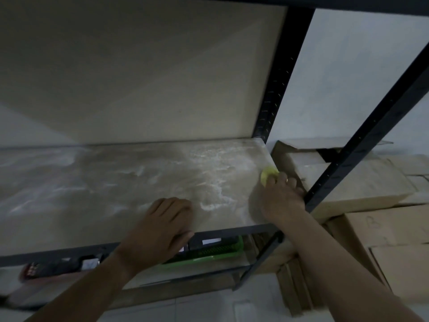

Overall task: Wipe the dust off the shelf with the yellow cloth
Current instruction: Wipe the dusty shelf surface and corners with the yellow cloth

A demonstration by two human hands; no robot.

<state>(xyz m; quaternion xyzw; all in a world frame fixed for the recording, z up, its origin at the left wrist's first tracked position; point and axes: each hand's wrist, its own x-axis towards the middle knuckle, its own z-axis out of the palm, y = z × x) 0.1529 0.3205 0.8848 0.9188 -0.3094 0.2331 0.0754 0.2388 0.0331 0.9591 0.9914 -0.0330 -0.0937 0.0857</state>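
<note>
A dusty pale shelf board [111,182] with white smear marks runs across the middle of the view inside a black metal rack. My right hand [282,196] presses a small bunched yellow cloth [268,175] onto the board at its right edge, beside the front right post. Only part of the cloth shows past my fingers. My left hand [162,231] rests palm down on the board's front edge, fingers together and holding nothing.
Black rack posts [278,89] [362,145] rise at the right. Cardboard boxes [383,226] are stacked right of the rack. A green basket [209,254] and dark items [58,267] sit on the lower shelf. The board above [139,66] hangs overhead.
</note>
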